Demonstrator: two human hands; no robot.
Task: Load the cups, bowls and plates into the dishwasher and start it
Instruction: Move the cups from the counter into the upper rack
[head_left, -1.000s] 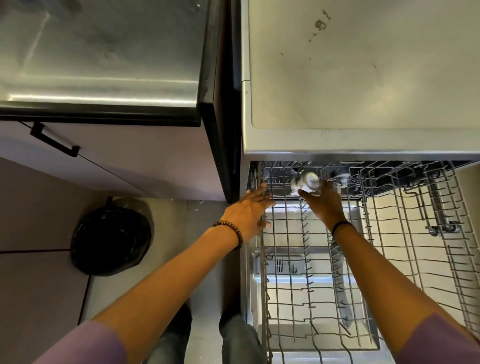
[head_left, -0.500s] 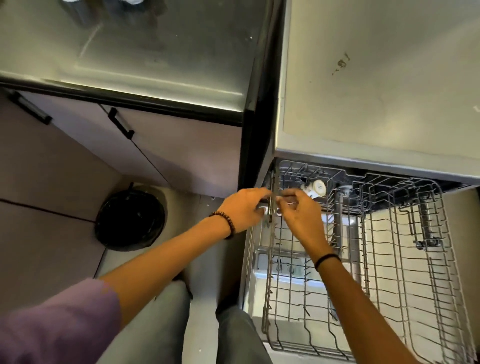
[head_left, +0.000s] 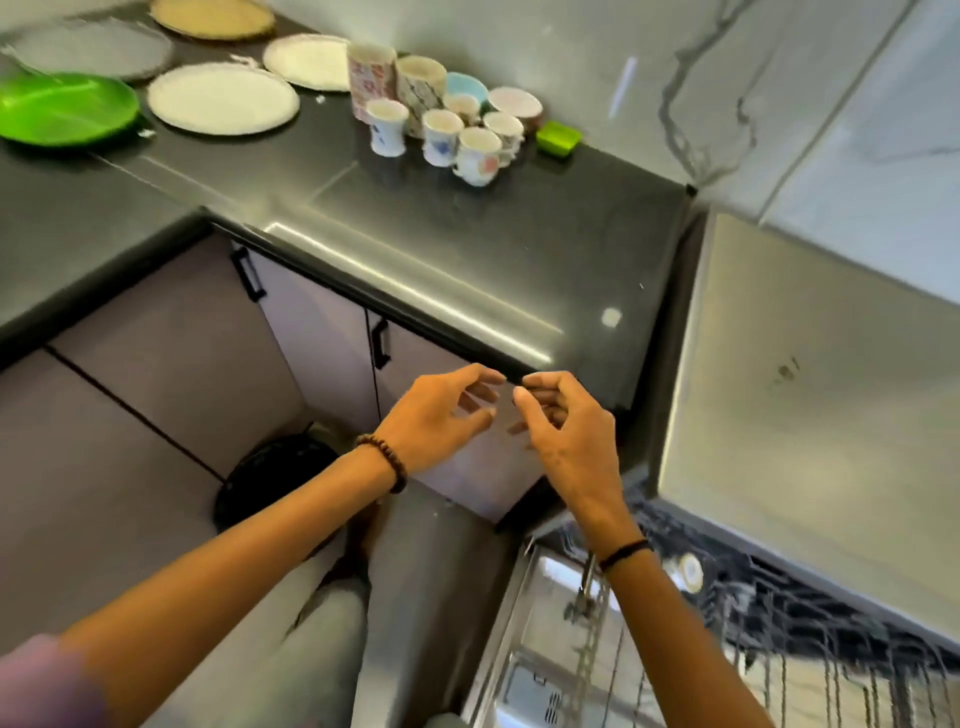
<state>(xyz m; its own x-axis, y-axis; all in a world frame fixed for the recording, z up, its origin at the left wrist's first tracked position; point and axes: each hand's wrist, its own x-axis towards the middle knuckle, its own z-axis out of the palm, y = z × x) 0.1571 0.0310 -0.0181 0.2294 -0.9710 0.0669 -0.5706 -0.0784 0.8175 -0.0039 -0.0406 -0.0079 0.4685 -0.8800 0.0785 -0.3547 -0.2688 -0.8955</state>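
The left hand (head_left: 441, 423) and right hand (head_left: 563, 434) hover empty, fingers loosely curled, fingertips nearly meeting. The cups (head_left: 441, 132) stand far off on the counter (head_left: 467, 234).

My left hand (head_left: 441, 415) and right hand (head_left: 561, 431) hang in the air before the counter (head_left: 493, 244) edge, holding nothing. Bare counter lies between them and the cups (head_left: 441, 135), crowded together near the wall. The plates (head_left: 223, 98) lie flat further left. The pulled-out rack (head_left: 810, 629) sits under my right forearm; a black bin (head_left: 265, 483) stands below my left.
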